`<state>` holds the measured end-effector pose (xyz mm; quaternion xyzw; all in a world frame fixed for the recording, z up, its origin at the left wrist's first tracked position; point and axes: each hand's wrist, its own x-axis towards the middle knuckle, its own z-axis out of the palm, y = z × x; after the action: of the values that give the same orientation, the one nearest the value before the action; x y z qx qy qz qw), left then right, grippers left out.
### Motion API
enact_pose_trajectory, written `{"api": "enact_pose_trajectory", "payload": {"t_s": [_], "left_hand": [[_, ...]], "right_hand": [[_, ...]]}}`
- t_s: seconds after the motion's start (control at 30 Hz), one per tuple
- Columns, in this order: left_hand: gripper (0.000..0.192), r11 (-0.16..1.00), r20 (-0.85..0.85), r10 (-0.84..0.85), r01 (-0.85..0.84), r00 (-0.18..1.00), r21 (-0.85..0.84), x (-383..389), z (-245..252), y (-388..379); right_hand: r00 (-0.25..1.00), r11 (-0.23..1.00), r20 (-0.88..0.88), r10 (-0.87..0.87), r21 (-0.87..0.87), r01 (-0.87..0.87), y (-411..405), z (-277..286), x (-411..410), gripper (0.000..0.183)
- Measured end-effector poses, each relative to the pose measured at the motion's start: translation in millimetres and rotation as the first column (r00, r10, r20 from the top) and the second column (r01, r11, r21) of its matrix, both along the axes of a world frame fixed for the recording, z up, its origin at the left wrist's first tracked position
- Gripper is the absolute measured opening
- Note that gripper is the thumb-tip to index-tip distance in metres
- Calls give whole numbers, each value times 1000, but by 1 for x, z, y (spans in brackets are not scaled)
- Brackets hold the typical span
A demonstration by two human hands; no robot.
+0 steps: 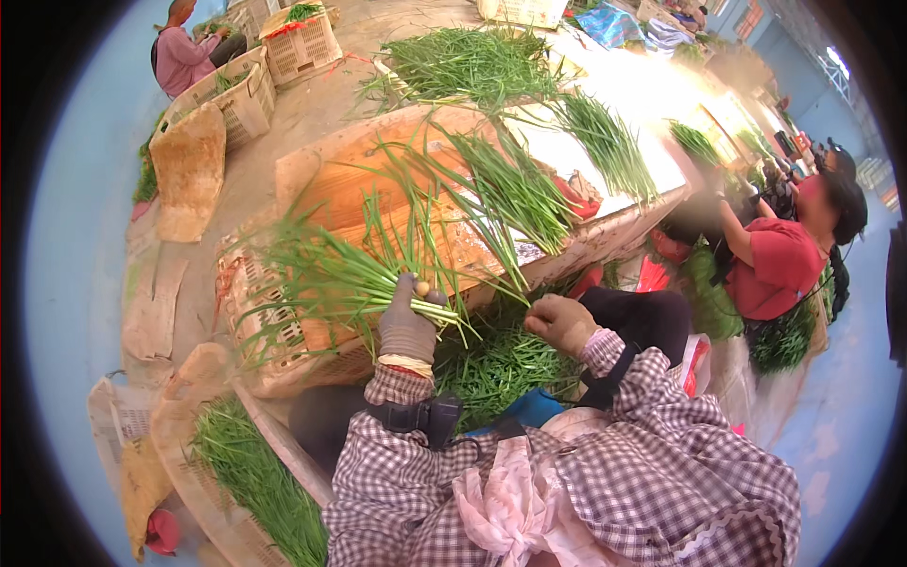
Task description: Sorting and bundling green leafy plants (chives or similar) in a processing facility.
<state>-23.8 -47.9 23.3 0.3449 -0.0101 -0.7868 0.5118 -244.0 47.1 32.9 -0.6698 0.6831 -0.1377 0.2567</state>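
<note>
My left hand (411, 319), in a thin grey glove, grips a bunch of long green leafy stalks (354, 280), perhaps garlic chives, by their pale ends. The leaves fan out to the left over the wooden board (347, 198). My right hand (560, 322), in a brownish glove, has its fingers closed at the tip of a few thin stalks (499, 248) that stretch up across the board. A larger loose bunch (521, 188) lies on the board's right part, beyond my hands. Between and below my hands, a heap of cut greens (503, 365) lies low by my lap.
A plastic crate of greens (177, 397) stands at lower left. More greens (468, 64) lie at the far side, and another bunch (609, 142) on a white surface. A co-worker in red (779, 262) sits at the right, another in pink (188, 57) at far left beside crates (248, 106).
</note>
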Motion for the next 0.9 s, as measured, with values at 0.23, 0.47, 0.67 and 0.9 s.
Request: {"api": "enact_pose_trajectory", "payload": {"t_s": [0.23,0.47,0.67,0.9], "left_hand": [[18,922,77,-387,386,919,25,-25,3,28],[22,949,451,-214,294,867,-115,-14,17,13],[14,993,185,-121,119,975,24,-15,9,1],[19,963,186,-251,227,950,144,-30,-24,2]], "right_hand": [[882,951,416,221,-291,-101,-9,22,42,16],[902,889,395,175,331,-317,4,-7,16,27],[998,973,-21,-55,224,59,-13,-18,-13,46],[901,943,310,-304,232,239,-63,-77,-4,42]]}}
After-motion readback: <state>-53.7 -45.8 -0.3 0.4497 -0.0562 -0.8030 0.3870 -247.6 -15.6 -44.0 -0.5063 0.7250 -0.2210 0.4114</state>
